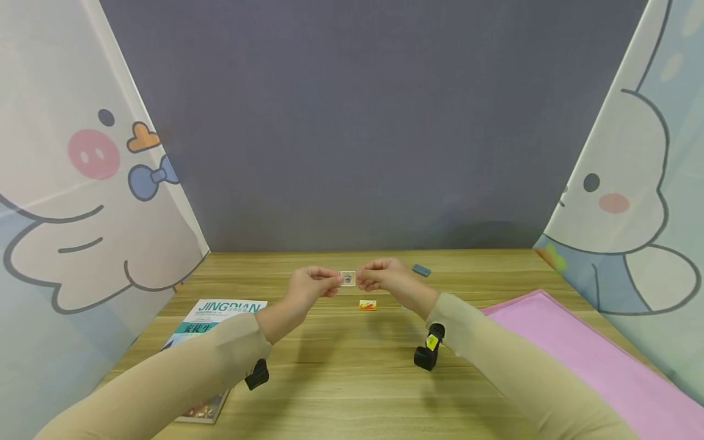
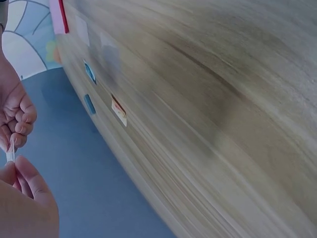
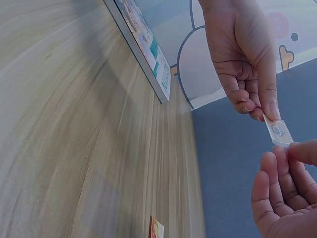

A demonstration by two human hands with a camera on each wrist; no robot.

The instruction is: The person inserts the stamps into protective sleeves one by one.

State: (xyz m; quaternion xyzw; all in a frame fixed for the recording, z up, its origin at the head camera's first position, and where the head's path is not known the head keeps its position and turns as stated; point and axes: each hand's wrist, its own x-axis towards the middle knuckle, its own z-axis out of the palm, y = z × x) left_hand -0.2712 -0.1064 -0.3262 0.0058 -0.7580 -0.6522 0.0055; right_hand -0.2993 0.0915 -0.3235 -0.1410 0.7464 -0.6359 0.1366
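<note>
A small pale square card (image 1: 348, 278) with a dark printed figure is held up above the far part of the table. My left hand (image 1: 305, 288) pinches its left edge between thumb and fingertips. At the opposite edge, my right hand (image 1: 392, 278) pinches it the same way. The right wrist view shows the card (image 3: 278, 131) tilted, stretched between the left hand (image 3: 245, 54) above and the right hand (image 3: 290, 193) below. In the left wrist view it appears nearly edge-on.
Below the hands on the wooden table (image 1: 341, 391) lies an orange-yellow card (image 1: 368, 305). A blue-grey block (image 1: 421, 270) sits farther back. Beside the right wrist, a light blue piece (image 2: 89, 72) lies partly hidden. Books (image 1: 200, 315) lie left, a pink mat (image 1: 555, 342) right. A grey panel (image 1: 352, 134) stands behind.
</note>
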